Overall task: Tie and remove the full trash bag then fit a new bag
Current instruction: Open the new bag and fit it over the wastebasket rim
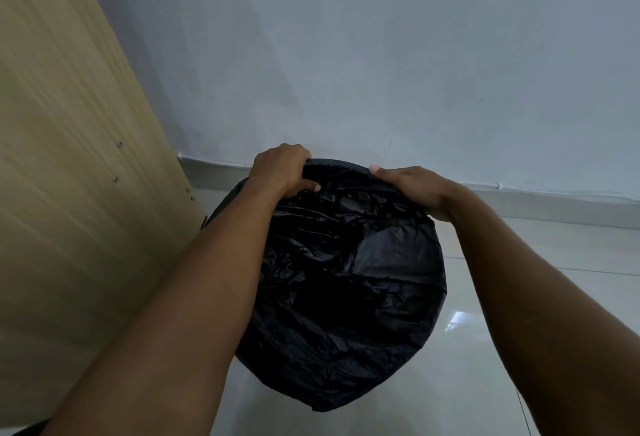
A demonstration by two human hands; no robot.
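Note:
A black trash bag (349, 283) lines a round bin standing on the floor below me; its plastic is crumpled inside and folded over the rim. My left hand (282, 171) grips the bag's edge at the far left of the rim, fingers curled over it and thumb inside. At the far right of the rim, my right hand (412, 186) holds the bag's edge, with its fingers wrapped down over the outside. The bin itself is hidden under the plastic.
A light wooden cabinet panel (69, 158) stands close on the left, touching or nearly touching the bin. A pale wall (415, 55) with a white baseboard (554, 203) runs behind. Glossy light floor tiles (485, 349) spread to the right and front.

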